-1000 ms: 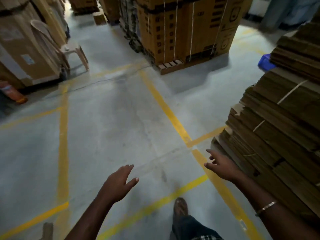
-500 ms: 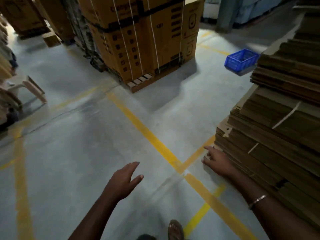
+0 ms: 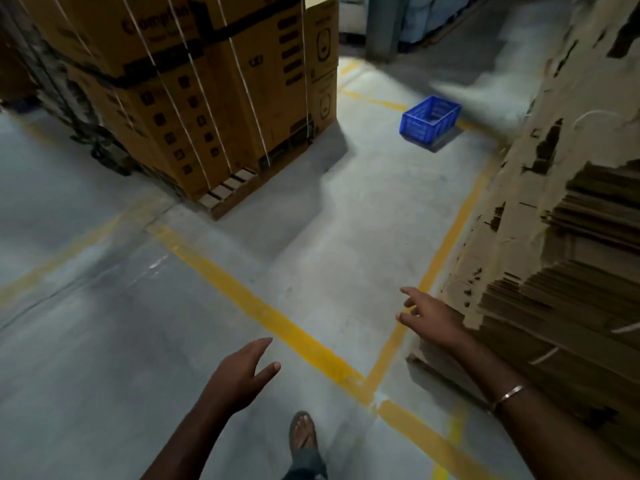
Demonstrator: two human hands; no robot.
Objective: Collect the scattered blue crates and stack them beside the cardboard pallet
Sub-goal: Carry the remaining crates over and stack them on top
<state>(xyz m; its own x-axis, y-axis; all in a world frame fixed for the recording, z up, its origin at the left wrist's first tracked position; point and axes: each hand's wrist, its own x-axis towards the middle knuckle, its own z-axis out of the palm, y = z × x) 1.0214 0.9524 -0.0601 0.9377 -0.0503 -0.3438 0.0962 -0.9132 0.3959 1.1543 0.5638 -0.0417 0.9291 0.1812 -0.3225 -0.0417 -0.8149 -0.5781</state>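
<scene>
One blue plastic crate (image 3: 430,121) lies on the concrete floor ahead, right of centre, tilted and open side up. A tall stack of flattened cardboard sheets (image 3: 568,237) fills the right side. My left hand (image 3: 242,374) hangs low at the centre, fingers apart, holding nothing. My right hand (image 3: 431,318) reaches forward beside the corner of the cardboard stack, fingers spread and empty. Both hands are far short of the crate.
A strapped pallet of large brown boxes (image 3: 207,98) stands at the upper left. Yellow floor lines (image 3: 277,323) cross the grey concrete. My sandalled foot (image 3: 303,434) shows at the bottom. A grey pillar (image 3: 381,26) rises behind the crate.
The view has swung right and forward: the crate is now fully in sight and closer, the boxed pallet has shifted left. My right hand has lifted off the cardboard stack's edge.
</scene>
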